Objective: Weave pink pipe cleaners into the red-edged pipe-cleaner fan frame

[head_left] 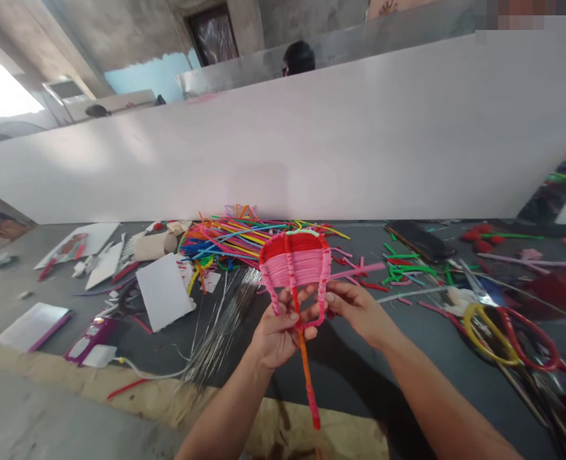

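Note:
A tulip-shaped frame wrapped in pipe cleaners (287,268) is held up over the middle of the table. Its upper part is filled with red and pink rows, the lower part is open, and an orange and red stem points down. My left hand (278,332) is closed around the stem where it meets the frame. At the frame's right side, the fingers of my right hand (354,310) pinch a pink pipe cleaner (359,271), whose loose end sticks out to the right. Part of the fingertips hides behind the frame.
Behind the work stands a white partition (312,147), with a person's head (299,57) beyond it. Colourful pipe cleaners (230,236) and metal wires (220,332) lie left of centre. Scissors (491,332) with yellow and red handles are at right. A white card (163,294) lies at left.

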`<state>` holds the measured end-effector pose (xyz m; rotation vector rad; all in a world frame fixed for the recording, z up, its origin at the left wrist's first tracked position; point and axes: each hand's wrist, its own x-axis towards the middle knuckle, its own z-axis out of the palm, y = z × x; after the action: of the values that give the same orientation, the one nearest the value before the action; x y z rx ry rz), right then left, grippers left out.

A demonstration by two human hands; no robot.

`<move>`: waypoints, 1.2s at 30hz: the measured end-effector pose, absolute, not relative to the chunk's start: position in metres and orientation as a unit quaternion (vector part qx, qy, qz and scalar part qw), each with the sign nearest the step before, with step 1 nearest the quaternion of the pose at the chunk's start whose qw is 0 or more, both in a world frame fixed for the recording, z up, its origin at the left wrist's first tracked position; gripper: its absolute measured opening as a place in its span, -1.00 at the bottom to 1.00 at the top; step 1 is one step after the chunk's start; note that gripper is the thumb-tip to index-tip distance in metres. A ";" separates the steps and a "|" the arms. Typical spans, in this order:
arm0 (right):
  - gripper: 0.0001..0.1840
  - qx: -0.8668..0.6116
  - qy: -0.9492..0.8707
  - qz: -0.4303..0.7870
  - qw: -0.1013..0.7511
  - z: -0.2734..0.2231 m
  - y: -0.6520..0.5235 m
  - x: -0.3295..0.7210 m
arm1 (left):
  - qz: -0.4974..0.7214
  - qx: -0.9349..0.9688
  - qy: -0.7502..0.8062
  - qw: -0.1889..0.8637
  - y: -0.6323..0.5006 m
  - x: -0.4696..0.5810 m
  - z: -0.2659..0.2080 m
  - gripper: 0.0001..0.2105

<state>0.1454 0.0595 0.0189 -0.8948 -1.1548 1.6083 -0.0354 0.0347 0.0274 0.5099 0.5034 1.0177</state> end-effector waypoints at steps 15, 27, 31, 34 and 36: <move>-0.83 -0.403 -0.288 0.625 0.604 0.007 0.056 0.133 | 0.471 0.225 0.267 0.810 0.035 -0.031 0.019 -0.62; -0.87 -0.467 -0.365 0.489 0.640 0.000 0.053 0.135 | 0.503 0.218 0.311 0.776 0.034 -0.023 0.017 -0.63; -0.83 -0.477 -0.365 0.493 0.630 -0.003 0.052 0.136 | 0.507 0.228 0.322 0.766 0.034 -0.021 0.015 -0.64; -0.82 -0.465 -0.368 0.506 0.627 -0.007 0.052 0.137 | 0.509 0.229 0.326 0.763 0.035 -0.021 0.014 -0.63; -0.81 -0.463 -0.373 0.505 0.625 -0.009 0.052 0.138 | 0.509 0.234 0.329 0.760 0.036 -0.021 0.015 -0.64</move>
<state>0.1379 0.0518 -0.0090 -1.0629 -0.8549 1.1598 -0.0205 0.0360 0.0146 0.5096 0.7152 1.1081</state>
